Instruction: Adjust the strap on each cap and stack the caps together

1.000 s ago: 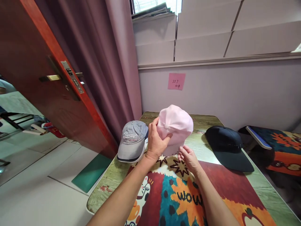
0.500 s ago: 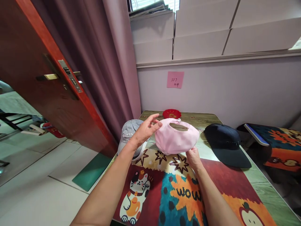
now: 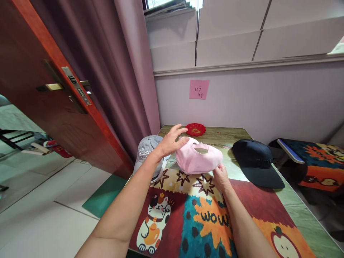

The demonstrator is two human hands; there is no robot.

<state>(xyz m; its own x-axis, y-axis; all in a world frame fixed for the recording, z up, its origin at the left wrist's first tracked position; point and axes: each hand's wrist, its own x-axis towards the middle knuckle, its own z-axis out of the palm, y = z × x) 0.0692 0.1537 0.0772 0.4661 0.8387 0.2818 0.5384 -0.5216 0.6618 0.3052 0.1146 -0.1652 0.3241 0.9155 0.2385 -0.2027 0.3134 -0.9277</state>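
A pink cap (image 3: pixel 197 160) is held above the table, its rear strap opening turned toward me. My right hand (image 3: pixel 221 176) pinches its lower right edge. With fingers apart, my left hand (image 3: pixel 173 140) touches the cap's upper left side with the thumb. Behind my left wrist sits a grey cap (image 3: pixel 147 152) with white lettering, partly hidden. A black cap (image 3: pixel 254 157) rests on the table to the right, brim toward me.
A red scalloped dish (image 3: pixel 196 129) stands at the back of the table (image 3: pixel 236 133). A colourful mat (image 3: pixel 172 229) covers the front. An open door (image 3: pixel 53 118) and a purple curtain are at left; a pink note (image 3: pixel 199 89) is on the wall.
The pink cap has tilted and shifted slightly left, and its rear opening now looks narrower. My left hand has moved a little right, farther over the cap's side.
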